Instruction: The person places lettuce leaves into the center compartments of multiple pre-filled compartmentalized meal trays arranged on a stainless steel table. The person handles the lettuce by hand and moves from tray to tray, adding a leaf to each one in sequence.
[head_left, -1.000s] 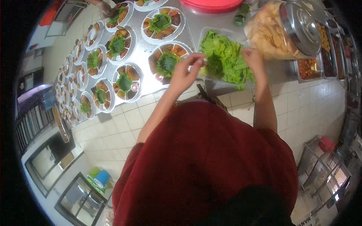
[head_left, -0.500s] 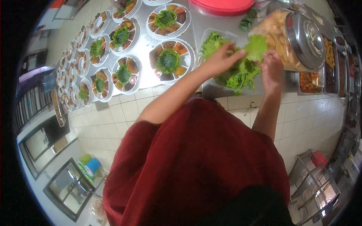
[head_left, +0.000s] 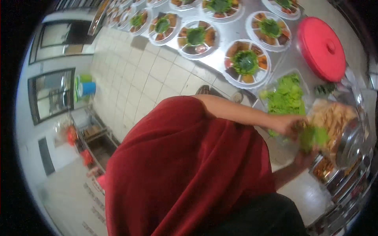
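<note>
The wide head view looked down from close above the torso (head_left: pixel 185 157), with the surface (head_left: pixel 233 32) along top and right.

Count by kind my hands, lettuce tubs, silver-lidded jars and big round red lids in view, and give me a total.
Hands: 2 (left hand, right hand)
Lettuce tub: 1
Silver-lidded jar: 1
Red lid: 1
Total: 5
The held lettuce is too blurred to count.

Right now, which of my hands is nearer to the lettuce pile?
Left. Your left hand is close to the lettuce pile; your right hand is lower in the view, farther from it.
</note>
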### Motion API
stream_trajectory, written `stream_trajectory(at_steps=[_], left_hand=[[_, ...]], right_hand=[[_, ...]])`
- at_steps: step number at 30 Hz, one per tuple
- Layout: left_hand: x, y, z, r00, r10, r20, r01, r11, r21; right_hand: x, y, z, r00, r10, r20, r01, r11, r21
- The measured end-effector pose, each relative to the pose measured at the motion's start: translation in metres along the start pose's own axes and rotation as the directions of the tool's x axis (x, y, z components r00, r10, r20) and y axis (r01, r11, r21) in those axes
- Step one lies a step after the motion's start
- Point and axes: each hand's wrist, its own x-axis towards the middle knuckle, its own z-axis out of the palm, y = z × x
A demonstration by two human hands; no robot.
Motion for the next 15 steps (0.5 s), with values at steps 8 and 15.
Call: stream_trajectory(at_steps=[8,15], left_hand=[[-0.059,-0.019,-0.045,0.948,-0.257,0.188,0.223,0.957,0.183],[-0.136,-0.021,-0.116,0.949,-0.31,0.051,0.287,0.921,0.264]], right_hand=[[-0.037,0.001,-0.005,0.88,-0.099,-0.464,-0.212,0.792,-0.572],[-0.08,0.04,-0.013,0.798,-0.071,-0.598,-0.506,0.459,-0.73]])
